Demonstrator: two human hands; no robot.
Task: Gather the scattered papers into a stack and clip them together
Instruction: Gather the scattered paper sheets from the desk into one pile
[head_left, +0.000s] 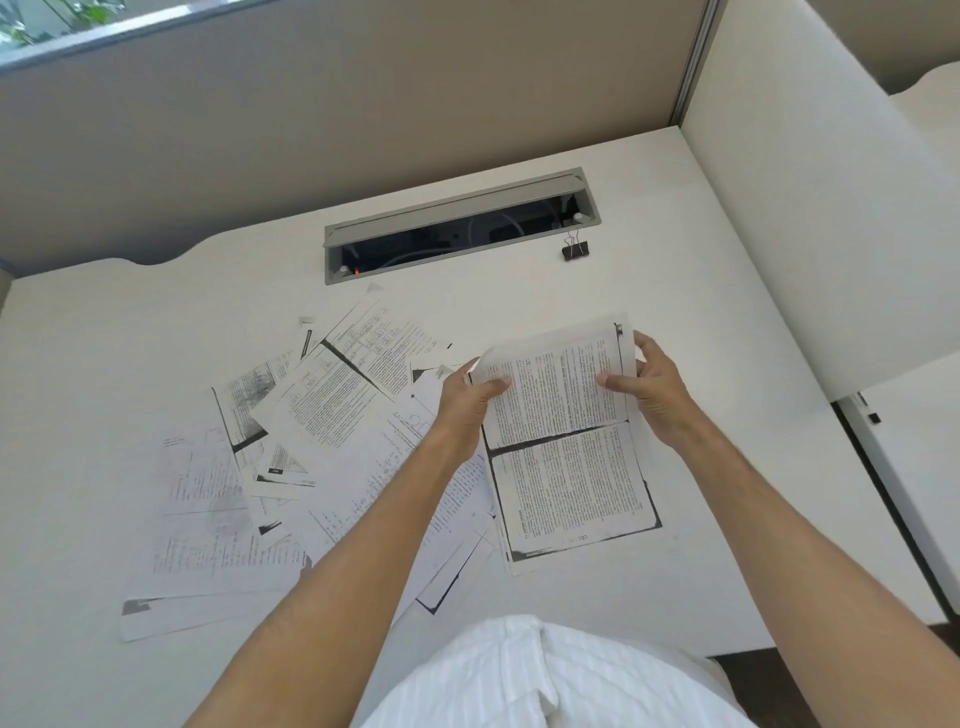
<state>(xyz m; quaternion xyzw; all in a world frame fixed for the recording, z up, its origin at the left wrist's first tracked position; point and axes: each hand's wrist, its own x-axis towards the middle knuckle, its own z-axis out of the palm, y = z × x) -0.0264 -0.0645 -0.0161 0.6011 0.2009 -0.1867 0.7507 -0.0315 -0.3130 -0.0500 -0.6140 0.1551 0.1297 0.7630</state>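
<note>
Two hands (470, 400) (657, 387) at sheet (563, 415) edges

Two hands (467, 400), one binder clip (575, 250), many overlapping papers (322, 415).

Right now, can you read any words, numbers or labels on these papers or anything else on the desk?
None legible.
Held sheet: printed columns, too blurred to read.
Scattered papers: print and handwriting, too small to read.
Binder clip: no marking visible.
</note>
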